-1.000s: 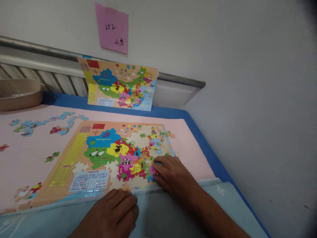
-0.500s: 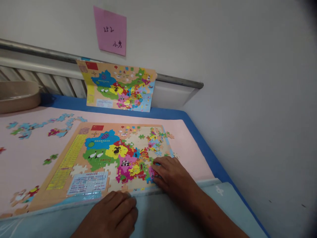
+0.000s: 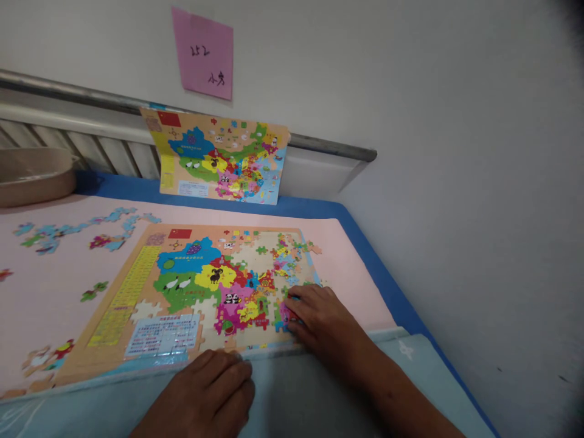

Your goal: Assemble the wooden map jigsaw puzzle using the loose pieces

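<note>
A map jigsaw puzzle [image 3: 191,280] lies partly assembled on its board, with bare backing showing at upper right and lower middle. My right hand [image 3: 319,322] reaches over its right side, fingers curled down on a joined cluster of puzzle pieces [image 3: 283,313]. A narrow gap separates that cluster from the assembled part to its left. The far ends of the fingers partly hide the pieces. At the board's near edge rests my left hand [image 3: 214,389], its fingers curled in, with nothing visible in them.
Loose puzzle pieces [image 3: 93,291] lie on the pink sheet [image 3: 50,286] at left. Behind the board, a reference map [image 3: 219,158] leans on a metal rail [image 3: 333,146]. A tan basin [image 3: 36,185] stands back left; a pink note [image 3: 205,58] is on the wall.
My right hand has shifted slightly right, and the cluster of pieces under its fingers has slid apart from the assembled section. My left hand stays in place.
</note>
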{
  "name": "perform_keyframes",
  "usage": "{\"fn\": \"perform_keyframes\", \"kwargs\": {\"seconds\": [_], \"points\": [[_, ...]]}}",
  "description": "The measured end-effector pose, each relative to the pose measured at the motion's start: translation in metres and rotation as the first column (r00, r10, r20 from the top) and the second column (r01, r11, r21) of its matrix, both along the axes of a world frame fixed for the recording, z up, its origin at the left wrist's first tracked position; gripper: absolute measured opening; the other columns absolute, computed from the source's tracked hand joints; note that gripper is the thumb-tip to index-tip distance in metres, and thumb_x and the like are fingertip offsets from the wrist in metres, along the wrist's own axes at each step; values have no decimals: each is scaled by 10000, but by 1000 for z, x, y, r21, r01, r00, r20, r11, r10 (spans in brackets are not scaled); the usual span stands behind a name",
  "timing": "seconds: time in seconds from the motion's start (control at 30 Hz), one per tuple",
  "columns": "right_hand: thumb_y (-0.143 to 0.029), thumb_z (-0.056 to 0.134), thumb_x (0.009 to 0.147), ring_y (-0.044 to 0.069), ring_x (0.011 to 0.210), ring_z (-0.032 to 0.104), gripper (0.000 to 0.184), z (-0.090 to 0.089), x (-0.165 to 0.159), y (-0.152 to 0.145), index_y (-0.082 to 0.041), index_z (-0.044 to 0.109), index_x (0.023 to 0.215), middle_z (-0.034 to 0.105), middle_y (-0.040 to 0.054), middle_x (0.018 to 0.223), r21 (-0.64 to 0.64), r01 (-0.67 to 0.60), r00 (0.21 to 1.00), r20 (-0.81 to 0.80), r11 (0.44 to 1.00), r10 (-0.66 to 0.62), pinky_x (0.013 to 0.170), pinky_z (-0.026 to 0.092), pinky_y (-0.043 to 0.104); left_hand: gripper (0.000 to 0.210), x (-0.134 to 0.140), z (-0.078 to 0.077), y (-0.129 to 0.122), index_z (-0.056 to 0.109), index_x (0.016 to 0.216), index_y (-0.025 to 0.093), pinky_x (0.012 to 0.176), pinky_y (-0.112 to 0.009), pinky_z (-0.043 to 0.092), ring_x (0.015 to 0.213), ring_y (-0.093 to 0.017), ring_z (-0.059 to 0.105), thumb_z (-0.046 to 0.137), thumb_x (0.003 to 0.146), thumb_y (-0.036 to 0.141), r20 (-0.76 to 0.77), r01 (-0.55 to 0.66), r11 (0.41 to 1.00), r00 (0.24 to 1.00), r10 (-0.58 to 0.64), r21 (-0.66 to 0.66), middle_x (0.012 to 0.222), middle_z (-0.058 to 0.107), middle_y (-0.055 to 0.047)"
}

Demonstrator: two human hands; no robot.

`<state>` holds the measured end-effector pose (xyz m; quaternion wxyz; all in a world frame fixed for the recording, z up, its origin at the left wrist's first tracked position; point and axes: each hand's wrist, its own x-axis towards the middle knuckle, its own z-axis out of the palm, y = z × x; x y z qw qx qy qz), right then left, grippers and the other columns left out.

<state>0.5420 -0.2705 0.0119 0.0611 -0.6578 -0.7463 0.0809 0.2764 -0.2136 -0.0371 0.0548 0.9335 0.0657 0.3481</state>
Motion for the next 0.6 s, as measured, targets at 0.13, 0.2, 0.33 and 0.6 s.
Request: {"fn": "perform_keyframes", "kwargs": {"seconds": [0.13, 0.2, 0.33, 0.6], "points": [[-236, 727, 963, 296, 1245, 578, 289, -2, 0, 0, -188, 698, 1246, 661, 119, 1350, 42, -3, 1000, -25, 999, 4, 1047, 468, 467, 281, 0, 0, -1, 719, 963, 172, 704, -343, 530, 811, -188, 650, 453, 1039, 123, 12, -4, 1000, 1000, 4, -17, 933, 751, -39], [-232, 732, 957, 300, 1249, 579, 301, -2, 1, 0, -182, 700, 1252, 662, 121, 1352, 42, -1, 1000, -24, 999, 2, 1046, 473, 473, 291, 0, 1, -1, 717, 947, 169, 710, -348, 530, 808, -192, 653, 446, 1042, 120, 25, -5, 1000, 1000, 5, -21, 930, 752, -33], [-249, 762, 935, 323, 1288, 562, 376, -3, 3, -1, -183, 692, 1298, 645, 132, 1393, 34, 14, 1000, -9, 999, -14, 1064, 455, 512, 293, 1, 2, -1, 714, 934, 166, 715, -347, 535, 804, -194, 657, 445, 1033, 110, 25, 3, 1000, 1000, -3, -22, 916, 751, -35], [-279, 820, 864, 335, 1305, 552, 498, -2, 1, -3, -180, 677, 1330, 621, 143, 1434, 13, 24, 1000, 1, 1000, -24, 1071, 434, 512, 294, 1, 1, 0, 719, 939, 168, 725, -337, 534, 808, -192, 657, 446, 1036, 120, 43, 0, 1000, 999, 0, -3, 913, 752, -35]]}}
